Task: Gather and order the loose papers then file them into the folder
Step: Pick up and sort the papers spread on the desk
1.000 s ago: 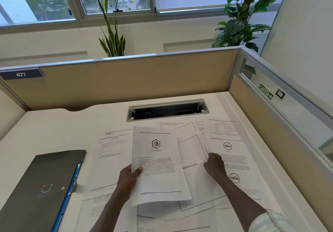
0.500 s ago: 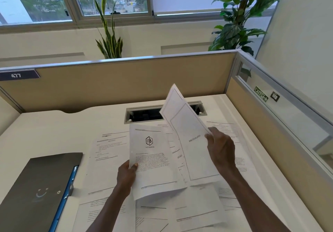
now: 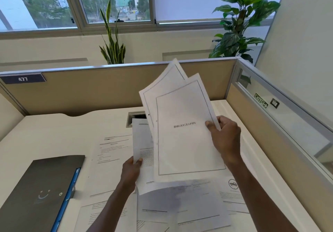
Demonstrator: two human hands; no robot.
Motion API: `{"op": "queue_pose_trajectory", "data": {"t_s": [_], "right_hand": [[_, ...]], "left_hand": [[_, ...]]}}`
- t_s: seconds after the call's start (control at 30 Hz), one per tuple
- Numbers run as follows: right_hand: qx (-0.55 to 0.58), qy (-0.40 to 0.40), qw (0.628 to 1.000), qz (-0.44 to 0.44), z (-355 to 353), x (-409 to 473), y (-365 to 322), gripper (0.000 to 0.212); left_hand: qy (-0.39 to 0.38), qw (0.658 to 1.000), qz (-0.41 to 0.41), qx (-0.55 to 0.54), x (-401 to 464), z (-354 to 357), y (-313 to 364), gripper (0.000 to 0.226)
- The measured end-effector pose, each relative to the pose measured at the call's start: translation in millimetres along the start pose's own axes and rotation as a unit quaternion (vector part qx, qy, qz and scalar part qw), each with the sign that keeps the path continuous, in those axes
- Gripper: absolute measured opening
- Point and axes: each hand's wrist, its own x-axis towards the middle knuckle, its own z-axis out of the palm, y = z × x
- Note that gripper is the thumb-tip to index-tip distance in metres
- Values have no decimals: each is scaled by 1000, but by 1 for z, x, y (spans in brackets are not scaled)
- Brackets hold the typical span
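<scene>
My right hand [image 3: 224, 138] pinches two white sheets by their right edge and holds them up over the desk; the front one is the bordered "BIBLIOGRAPHY" page [image 3: 185, 134], the other fans out behind it. My left hand [image 3: 131, 170] grips the left edge of a text page [image 3: 142, 141], mostly hidden behind the raised sheets. Several loose papers [image 3: 111, 152] lie spread on the white desk below. A dark folder [image 3: 41, 192] with a blue spine lies shut at the left front.
A beige partition [image 3: 108, 89] with a "477" tag walls the desk's back, and a glass-topped partition [image 3: 270, 123] runs along the right. A cable slot [image 3: 135, 116] opens in the desk behind the papers. Two plants stand beyond the partition.
My right hand picked the bibliography page and another sheet off the desk and raised them upright, in front of the page held in my left hand. The view tilted slightly.
</scene>
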Motion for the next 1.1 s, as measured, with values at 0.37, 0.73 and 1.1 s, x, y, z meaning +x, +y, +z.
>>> {"op": "queue_pose_trajectory", "data": {"t_s": [0.37,0.73,1.1], "right_hand": [[110,-167,949,246,51,-34,70,30],[129,-117,973,151,68,-45,67,28],[153,-161,963,153,77,-52,83,54]], "left_hand": [[-158,986,19,-54,-23,11,32,40],[-76,983,168,-6,-27,25,55,33],[-21,980,196,32,-23,19,43,35]]}}
